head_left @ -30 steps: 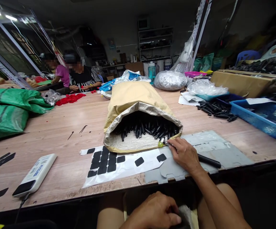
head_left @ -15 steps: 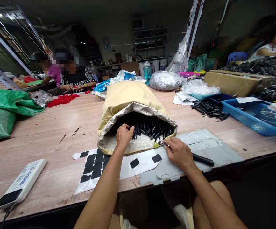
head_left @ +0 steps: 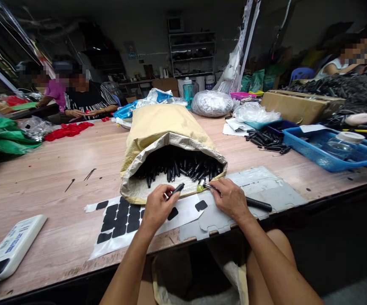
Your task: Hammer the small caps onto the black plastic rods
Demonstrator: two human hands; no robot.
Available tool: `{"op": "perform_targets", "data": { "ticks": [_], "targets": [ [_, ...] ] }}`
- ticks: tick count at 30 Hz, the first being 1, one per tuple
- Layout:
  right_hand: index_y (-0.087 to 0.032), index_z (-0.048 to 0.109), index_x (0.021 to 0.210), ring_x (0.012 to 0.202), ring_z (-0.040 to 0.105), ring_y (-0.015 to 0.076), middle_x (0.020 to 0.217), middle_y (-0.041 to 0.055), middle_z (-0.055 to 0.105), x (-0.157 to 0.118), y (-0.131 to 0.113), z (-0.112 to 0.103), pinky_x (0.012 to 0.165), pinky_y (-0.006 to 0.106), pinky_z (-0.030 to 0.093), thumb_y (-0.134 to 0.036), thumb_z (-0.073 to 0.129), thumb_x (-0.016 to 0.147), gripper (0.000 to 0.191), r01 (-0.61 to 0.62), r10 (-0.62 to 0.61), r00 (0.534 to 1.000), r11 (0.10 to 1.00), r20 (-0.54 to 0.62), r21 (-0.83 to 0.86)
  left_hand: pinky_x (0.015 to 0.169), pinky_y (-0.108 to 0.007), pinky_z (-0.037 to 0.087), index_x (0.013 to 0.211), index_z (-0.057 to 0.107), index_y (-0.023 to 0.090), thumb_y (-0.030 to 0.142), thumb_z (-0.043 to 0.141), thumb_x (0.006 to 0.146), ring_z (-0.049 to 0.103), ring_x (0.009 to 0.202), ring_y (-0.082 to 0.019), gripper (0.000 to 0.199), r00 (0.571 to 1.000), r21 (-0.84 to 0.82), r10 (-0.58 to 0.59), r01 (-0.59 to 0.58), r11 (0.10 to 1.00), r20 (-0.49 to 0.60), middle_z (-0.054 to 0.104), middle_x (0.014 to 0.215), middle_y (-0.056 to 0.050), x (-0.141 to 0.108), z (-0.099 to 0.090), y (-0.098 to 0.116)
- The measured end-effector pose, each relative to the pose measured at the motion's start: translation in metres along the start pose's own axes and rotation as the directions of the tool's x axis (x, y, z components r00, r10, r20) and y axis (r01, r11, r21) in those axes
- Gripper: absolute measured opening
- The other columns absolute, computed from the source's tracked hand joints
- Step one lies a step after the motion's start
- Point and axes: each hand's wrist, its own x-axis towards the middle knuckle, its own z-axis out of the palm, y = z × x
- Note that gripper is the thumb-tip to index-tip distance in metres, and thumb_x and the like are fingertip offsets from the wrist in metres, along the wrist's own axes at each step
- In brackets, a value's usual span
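Observation:
In the head view, my left hand (head_left: 158, 205) pinches a slim black pen-like piece (head_left: 178, 189), its end pointing up and right, just outside the mouth of a beige woven sack (head_left: 167, 123). Many similar black pieces (head_left: 196, 167) lie inside the sack, its depth dark. My right hand (head_left: 230, 197) is closed around a small hammer (head_left: 258, 204). Its metal and yellow head shows left of the fingers near the sack's lower lip, and its black handle sticks out to the right. Below the sack, a white sheet with black rounded-square stickers (head_left: 120, 228) lies partly behind my left hand.
A grey board (head_left: 266, 186) covers the table's front right. A white power strip (head_left: 15, 243) lies at left. Blue tray (head_left: 332, 159), loose black pieces (head_left: 266, 140) and a cardboard box (head_left: 300, 106) stand right. Green sack (head_left: 2, 137) at far left; other people sit beyond.
My left hand has come out of the sack mouth toward me, now with a black pen-like piece in its fingers. The right hand keeps the hammer in place; the view has shifted slightly.

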Motion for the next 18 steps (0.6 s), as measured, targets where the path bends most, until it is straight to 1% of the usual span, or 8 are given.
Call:
{"op": "perform_targets", "data": {
  "ticks": [2, 5, 9, 13, 16, 18],
  "targets": [
    [-0.027, 0.07, 0.109, 0.095, 0.057, 0.0203, 0.098, 0.0027, 0.067, 0.0, 0.0, 0.001, 0.08, 0.03, 0.04, -0.025, 0.058, 0.092, 0.02, 0.001, -0.001, 1.0, 1.0, -0.004, -0.009, 0.065, -0.027, 0.043, 0.093, 0.068, 0.021, 0.039, 0.064, 0.088, 0.056, 0.069, -0.015, 0.019, 0.999, 0.004, 0.015, -0.015, 1.0, 0.048, 0.065, 0.085, -0.001, -0.022, 0.007, 0.0],
    [-0.027, 0.069, 0.111, 0.095, 0.057, 0.0202, 0.098, 0.0031, 0.067, 0.0, 0.001, 0.002, 0.08, 0.03, 0.039, -0.025, 0.058, 0.093, 0.021, 0.021, -0.022, 1.0, 1.0, -0.009, -0.023, 0.069, -0.028, 0.044, 0.095, 0.067, 0.022, 0.033, 0.065, 0.087, 0.058, 0.076, -0.016, 0.013, 0.997, 0.043, 0.016, -0.019, 0.999, 0.072, 0.063, 0.088, -0.001, -0.037, 0.019, -0.004],
    [-0.027, 0.069, 0.116, 0.093, 0.057, 0.0199, 0.095, 0.0033, 0.067, 0.0, 0.003, 0.002, 0.079, 0.03, 0.04, -0.022, 0.055, 0.096, 0.025, 0.076, -0.076, 0.997, 0.996, -0.004, -0.05, 0.075, -0.029, 0.046, 0.098, 0.067, 0.024, 0.027, 0.067, 0.084, 0.06, 0.083, -0.017, 0.014, 0.996, 0.039, 0.032, -0.036, 0.999, 0.078, 0.062, 0.091, 0.0, -0.038, 0.025, -0.008],
    [-0.026, 0.069, 0.119, 0.093, 0.06, 0.0192, 0.093, 0.0036, 0.067, -0.001, 0.001, -0.003, 0.08, 0.029, 0.041, -0.017, 0.05, 0.097, 0.029, 0.135, -0.137, 0.99, 0.99, -0.036, -0.04, 0.076, -0.029, 0.046, 0.095, 0.068, 0.023, 0.024, 0.068, 0.082, 0.059, 0.081, -0.016, 0.014, 0.996, 0.017, 0.026, -0.027, 0.999, 0.08, 0.061, 0.089, 0.0, -0.035, 0.024, -0.01],
    [-0.025, 0.065, 0.125, 0.096, 0.062, 0.0187, 0.098, 0.0043, 0.069, -0.004, -0.009, -0.012, 0.083, 0.028, 0.044, -0.018, 0.048, 0.099, 0.032, 0.162, -0.158, 0.983, 0.986, -0.096, 0.04, 0.075, -0.029, 0.045, 0.094, 0.069, 0.022, 0.024, 0.069, 0.081, 0.059, 0.08, -0.016, 0.014, 0.997, 0.006, 0.018, -0.019, 1.0, 0.072, 0.061, 0.086, 0.001, -0.035, 0.024, -0.009],
    [-0.025, 0.063, 0.128, 0.099, 0.063, 0.0178, 0.105, 0.0046, 0.07, -0.008, -0.02, -0.017, 0.085, 0.027, 0.047, -0.021, 0.046, 0.1, 0.033, 0.162, -0.142, 0.981, 0.974, -0.129, 0.156, 0.074, -0.029, 0.045, 0.093, 0.07, 0.022, 0.024, 0.069, 0.08, 0.059, 0.08, -0.016, 0.013, 0.998, 0.001, 0.013, -0.013, 1.0, 0.065, 0.062, 0.085, 0.001, -0.034, 0.024, -0.009]
  ]
}}
